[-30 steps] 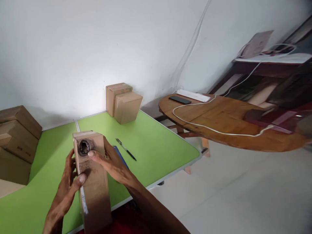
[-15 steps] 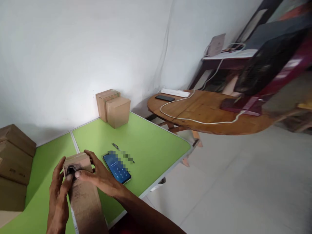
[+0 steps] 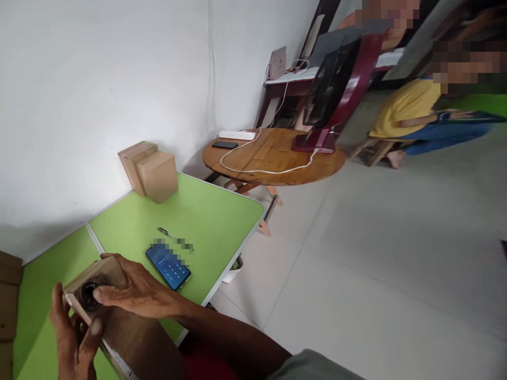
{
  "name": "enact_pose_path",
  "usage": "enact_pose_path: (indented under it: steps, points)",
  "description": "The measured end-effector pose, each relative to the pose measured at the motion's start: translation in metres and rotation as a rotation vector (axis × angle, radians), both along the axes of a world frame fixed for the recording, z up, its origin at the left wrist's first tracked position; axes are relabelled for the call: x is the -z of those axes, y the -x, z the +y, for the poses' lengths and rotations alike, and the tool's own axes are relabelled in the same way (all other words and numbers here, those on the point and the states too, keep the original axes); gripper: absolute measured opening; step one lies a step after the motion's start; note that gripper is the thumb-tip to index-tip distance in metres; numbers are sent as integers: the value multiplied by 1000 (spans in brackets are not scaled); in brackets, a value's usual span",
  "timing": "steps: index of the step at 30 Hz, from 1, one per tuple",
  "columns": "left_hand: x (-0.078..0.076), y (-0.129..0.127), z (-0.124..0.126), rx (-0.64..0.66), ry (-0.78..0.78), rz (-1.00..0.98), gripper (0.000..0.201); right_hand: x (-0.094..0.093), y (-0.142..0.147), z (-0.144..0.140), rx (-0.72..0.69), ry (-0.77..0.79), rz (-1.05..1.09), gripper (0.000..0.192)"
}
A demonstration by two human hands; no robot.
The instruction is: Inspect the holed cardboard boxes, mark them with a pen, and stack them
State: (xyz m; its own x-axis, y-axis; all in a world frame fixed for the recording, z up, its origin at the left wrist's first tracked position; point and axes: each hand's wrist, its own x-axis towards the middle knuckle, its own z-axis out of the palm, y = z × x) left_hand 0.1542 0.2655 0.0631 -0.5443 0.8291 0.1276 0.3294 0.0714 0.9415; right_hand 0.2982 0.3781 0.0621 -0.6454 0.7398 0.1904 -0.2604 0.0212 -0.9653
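A long brown cardboard box (image 3: 137, 335) is held tilted over the near edge of the green table, its far end between my hands. That end has a round hole (image 3: 89, 295) with a dark, smudged rim. My left hand (image 3: 75, 338) is closed around the box's left edge, thumb along the side below the hole. My right hand (image 3: 137, 287) grips the far end from the right, its thumb at the hole's rim. A phone (image 3: 168, 266) with a lit keypad screen lies right of the box. Beyond it is a pen (image 3: 163, 231), partly blurred out.
Two small cartons (image 3: 158, 177) stand by the wall on the green table (image 3: 222, 211). More cartons (image 3: 8, 306) are stacked at left. A wooden table (image 3: 273, 153) carries a dark red fan (image 3: 317, 140), a white cable and a power strip (image 3: 236, 135). A person in yellow (image 3: 412, 108) sits at right.
The view has swung right, bringing a seated person into sight. The box has turned and tilted in my hands. My left thumb has moved from the hole to the box's side edge.
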Motion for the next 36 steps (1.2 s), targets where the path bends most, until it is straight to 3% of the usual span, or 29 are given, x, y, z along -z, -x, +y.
enact_pose_path:
  steps: [3, 6, 10, 12, 18, 21, 24, 26, 28, 30, 32, 36]
  points:
    - [1, 2, -1, 17, 24, 22, 124, 8, -13, 0, -38, -30, 33, 57]
    - [-1, 5, -2, 24, 42, 4, 121, 19, -31, 8, -17, -91, -34, 60]
    - [2, 12, -3, 8, -17, -82, 118, 42, -57, 42, 419, -203, -673, 47]
    - [9, 19, -3, 10, -51, -107, 117, 56, -68, 61, 568, -176, -942, 35]
    - [28, 39, -12, 16, -23, -45, 124, 90, -88, 88, 574, -38, -1132, 29]
    - [27, 33, -19, 65, -34, -44, 123, 90, -93, 89, 595, -43, -1041, 15]
    - [23, 25, -22, 72, -47, -11, 122, 72, -91, 77, 611, -64, -847, 23]
    - [21, 23, -22, 76, -54, 0, 119, 55, -81, 58, 535, -58, -495, 27]
    - [21, 23, -20, 80, -55, -13, 121, 39, -64, 31, 337, -32, 7, 32]
    - [21, 24, -19, 89, -52, -37, 127, 26, -43, 5, 114, -18, 321, 36]
    - [21, 25, -19, 106, -48, -58, 132, 18, -24, -16, 28, -14, 375, 38]
    - [20, 23, -21, 104, -61, -53, 126, 14, -9, -31, 58, -49, 304, 38]
